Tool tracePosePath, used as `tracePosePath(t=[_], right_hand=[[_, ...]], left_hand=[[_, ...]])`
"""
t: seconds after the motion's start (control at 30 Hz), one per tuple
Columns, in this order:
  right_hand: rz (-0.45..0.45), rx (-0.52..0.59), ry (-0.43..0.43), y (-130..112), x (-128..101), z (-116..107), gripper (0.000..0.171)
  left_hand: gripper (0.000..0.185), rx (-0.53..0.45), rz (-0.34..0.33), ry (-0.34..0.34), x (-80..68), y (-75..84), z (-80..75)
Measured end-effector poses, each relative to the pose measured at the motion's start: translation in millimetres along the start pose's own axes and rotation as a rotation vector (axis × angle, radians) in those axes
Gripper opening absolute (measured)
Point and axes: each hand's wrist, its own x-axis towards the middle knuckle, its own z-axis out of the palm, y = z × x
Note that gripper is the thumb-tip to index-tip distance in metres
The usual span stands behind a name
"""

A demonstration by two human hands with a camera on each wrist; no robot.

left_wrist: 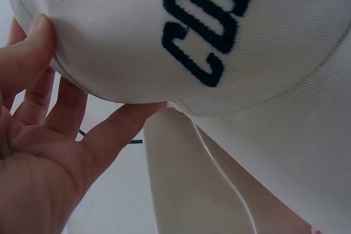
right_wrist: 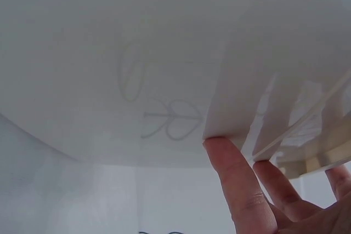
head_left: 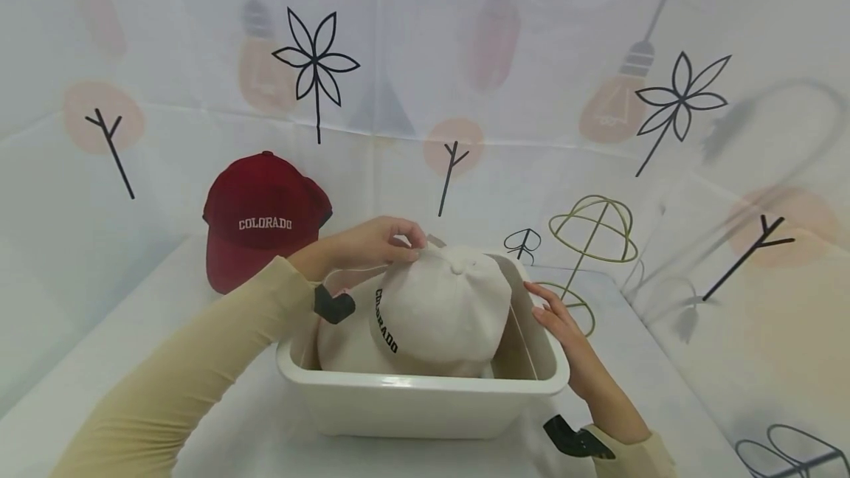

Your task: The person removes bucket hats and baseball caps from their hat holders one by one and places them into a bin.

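A white baseball cap (head_left: pixel 458 301) with dark COLORADO lettering sits in a white plastic bin (head_left: pixel 412 408), its brim toward the left. My left hand (head_left: pixel 381 242) pinches the cap's back edge between thumb and fingers. In the left wrist view, the thumb (left_wrist: pixel 38 42) lies over the fabric edge and the other fingers are under it. My right hand (head_left: pixel 567 334) is at the bin's right side, with fingertips at the rim. Fairly straight fingers (right_wrist: pixel 236 184) touch the bin's glossy outer wall in the right wrist view.
A dark red COLORADO cap (head_left: pixel 265 194) stands at the back left, behind my left forearm. A gold wire stand (head_left: pixel 589 243) with a domed top stands behind the bin to the right. A patterned cloth (head_left: pixel 398 57) hangs behind the white table (head_left: pixel 232 397).
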Motion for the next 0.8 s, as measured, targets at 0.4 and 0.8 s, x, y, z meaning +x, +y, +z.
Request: tracePosePath(t=[0.4,0.8], right_hand=[[0.001,-0.038,-0.019,2.1,-2.1,-0.2,0.044],[-0.006,-0.052,-0.020,2.3,-2.7,-2.5,0.045]], left_hand=[[0.013,0.037,-0.115,0.009,-3.0,7.3,9.5],[0.033,0.249,0.286,-0.146,-25.6,27.5,2.1]])
